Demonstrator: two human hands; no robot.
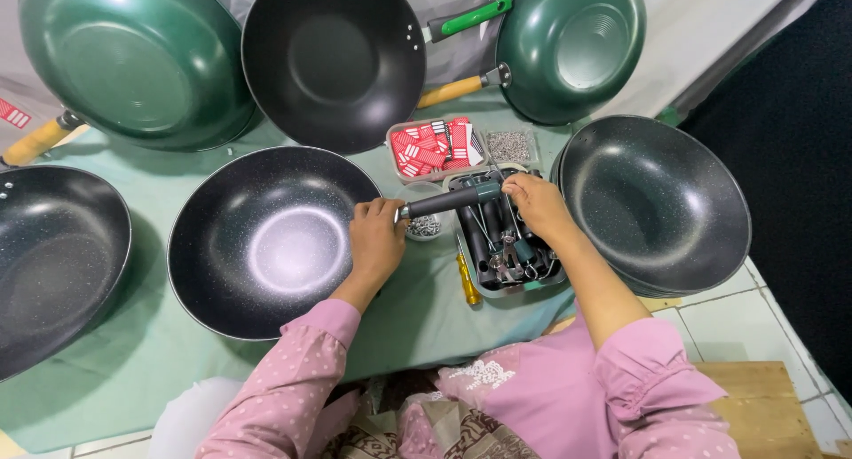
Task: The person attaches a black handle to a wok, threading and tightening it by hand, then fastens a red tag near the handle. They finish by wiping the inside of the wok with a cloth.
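Note:
A black speckled wok [266, 237] lies on the green cloth in front of me. My left hand [374, 239] grips its right rim, where a black handle [448, 201] with a metal collar meets the pan. My right hand [536, 205] holds the far end of that handle, over a grey tray [470, 277] filled with several more black handles. A small clear cup of screws [425, 225] sits just under the handle.
A stack of black woks [657, 201] stands at the right. Two green woks [133, 59] [572, 46] and a black one [333, 59] lie at the back, another black wok [53, 264] at the left. A box of red tags [435, 146] and screws [510, 146] sits behind the tray. A yellow-handled tool [467, 281] lies beside it.

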